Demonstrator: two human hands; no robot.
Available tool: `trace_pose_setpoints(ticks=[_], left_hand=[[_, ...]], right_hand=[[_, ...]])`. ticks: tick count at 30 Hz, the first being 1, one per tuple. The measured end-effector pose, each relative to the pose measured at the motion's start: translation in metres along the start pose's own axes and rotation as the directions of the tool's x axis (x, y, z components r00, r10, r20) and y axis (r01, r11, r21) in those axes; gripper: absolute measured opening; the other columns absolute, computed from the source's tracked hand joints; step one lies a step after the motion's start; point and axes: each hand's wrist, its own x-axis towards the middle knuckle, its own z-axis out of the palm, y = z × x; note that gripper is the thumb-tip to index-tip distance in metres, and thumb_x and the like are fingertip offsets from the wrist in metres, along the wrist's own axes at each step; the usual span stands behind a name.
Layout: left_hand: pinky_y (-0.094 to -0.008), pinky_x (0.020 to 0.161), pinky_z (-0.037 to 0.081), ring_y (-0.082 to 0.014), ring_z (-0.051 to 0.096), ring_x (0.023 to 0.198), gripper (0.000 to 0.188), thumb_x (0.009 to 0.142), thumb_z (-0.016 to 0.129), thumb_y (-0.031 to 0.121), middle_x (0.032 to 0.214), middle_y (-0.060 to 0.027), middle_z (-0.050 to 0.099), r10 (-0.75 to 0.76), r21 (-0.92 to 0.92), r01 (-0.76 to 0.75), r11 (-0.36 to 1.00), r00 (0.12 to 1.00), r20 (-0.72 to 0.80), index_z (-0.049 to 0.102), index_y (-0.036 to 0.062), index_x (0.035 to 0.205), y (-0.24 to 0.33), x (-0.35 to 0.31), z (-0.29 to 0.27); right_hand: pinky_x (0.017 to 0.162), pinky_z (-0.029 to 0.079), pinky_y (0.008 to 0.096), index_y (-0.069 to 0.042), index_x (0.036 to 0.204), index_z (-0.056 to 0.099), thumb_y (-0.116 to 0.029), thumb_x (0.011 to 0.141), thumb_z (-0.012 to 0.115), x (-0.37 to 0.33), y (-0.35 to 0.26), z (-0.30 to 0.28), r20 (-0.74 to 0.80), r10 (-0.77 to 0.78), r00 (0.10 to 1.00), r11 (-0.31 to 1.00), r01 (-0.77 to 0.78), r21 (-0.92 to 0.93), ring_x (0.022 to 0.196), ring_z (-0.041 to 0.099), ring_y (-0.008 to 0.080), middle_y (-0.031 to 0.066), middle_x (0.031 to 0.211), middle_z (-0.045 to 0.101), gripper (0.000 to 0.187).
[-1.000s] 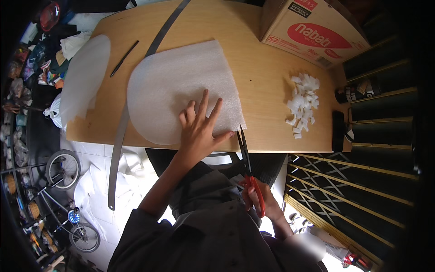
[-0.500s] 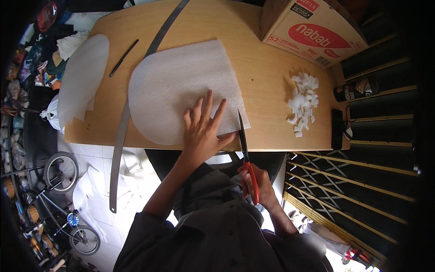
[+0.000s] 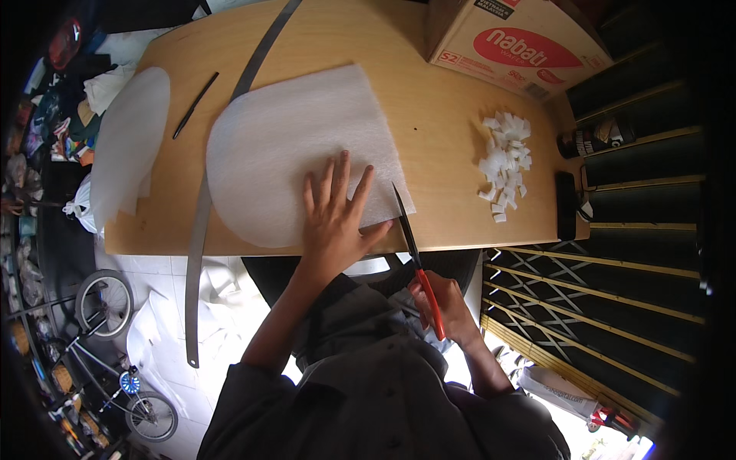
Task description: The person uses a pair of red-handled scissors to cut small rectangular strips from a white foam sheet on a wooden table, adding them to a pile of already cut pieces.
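A white foam sheet [image 3: 284,146] with a rounded left side and a straight right edge lies on the wooden table. My left hand [image 3: 331,222] rests flat on its near right part, fingers spread. Long scissors [image 3: 409,234] with dark blades and red handles are gripped in my right hand [image 3: 447,305], just past the table's near edge. Their blades point away from me at the sheet's near right corner, the tip over the sheet; how far they are parted cannot be made out. A long metal ruler [image 3: 197,268] runs partly under the sheet and overhangs the near edge.
Another white sheet [image 3: 130,142] lies at the left, with a black pen [image 3: 195,105] beside it. Small white foam scraps [image 3: 506,162] are heaped on the right. A cardboard box [image 3: 521,50] stands at the far right, near a dark can [image 3: 596,138]. A bicycle [image 3: 107,353] is at lower left.
The whole view has shifted slightly. My left fingers lie a little straighter on the sheet. The scissors' handles have swung slightly right, while the blades stay at the same corner.
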Motion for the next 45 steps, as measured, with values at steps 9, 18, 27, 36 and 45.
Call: trace_pose_setpoints(ticks=[9,18,27,36,45], left_hand=[[-0.0620,0.118,0.014,-0.0439,0.023,0.148,0.083,0.089,0.063,0.050,0.160,-0.0265,0.024,0.057,0.064,-0.060,0.996,0.996,0.062,0.034,0.0071,0.154,0.002,0.002,-0.004],[-0.0616,0.119,0.013,-0.0451,0.023,0.147,0.081,0.092,0.060,0.048,0.160,-0.0275,0.022,0.074,0.075,-0.079,0.994,0.995,0.067,0.032,0.0056,0.155,0.000,0.000,-0.001],[-0.0629,0.120,0.011,-0.0456,0.019,0.148,0.078,0.091,0.062,0.037,0.160,-0.0277,0.020,0.079,0.094,-0.091,0.991,0.990,0.120,0.030,0.0074,0.156,0.000,0.000,-0.003],[-0.0614,0.121,0.011,-0.0444,0.018,0.149,0.074,0.092,0.061,0.033,0.162,-0.0256,0.019,0.092,0.046,-0.098,0.994,0.990,0.104,0.031,0.0107,0.156,0.000,-0.002,-0.004],[-0.0614,0.121,0.012,-0.0438,0.019,0.149,0.069,0.093,0.061,0.033,0.162,-0.0244,0.019,0.115,0.025,-0.117,0.993,0.990,0.077,0.036,0.0144,0.154,-0.002,-0.002,-0.001]], right_hand=[[0.038,0.045,0.0290,0.003,0.080,0.059,-0.038,0.097,0.064,0.003,0.009,0.004,0.022,-0.013,1.000,0.990,0.010,0.137,0.040,0.060,0.0171,0.0077,0.051,0.055,0.045],[0.038,0.044,0.0266,0.002,0.077,0.057,-0.038,0.100,0.060,0.003,0.005,0.011,0.022,-0.042,0.999,0.983,0.037,0.179,0.040,0.060,0.0157,0.0051,0.047,0.054,0.046],[0.038,0.044,0.0262,0.002,0.078,0.058,-0.038,0.100,0.061,0.003,0.008,0.011,0.012,-0.041,0.999,0.990,0.039,0.134,0.040,0.061,0.0158,0.0061,0.050,0.056,0.046],[0.042,0.047,0.0251,0.002,0.093,0.054,-0.073,0.092,0.044,0.000,0.022,0.016,0.130,-0.035,0.991,0.968,0.001,0.251,0.048,0.061,0.0131,0.0070,0.064,0.057,0.076],[0.046,0.049,0.0280,0.003,0.091,0.053,-0.069,0.096,0.042,0.009,0.012,0.014,0.130,-0.084,0.988,0.975,0.055,0.215,0.049,0.064,0.0167,0.0073,0.061,0.056,0.073]])
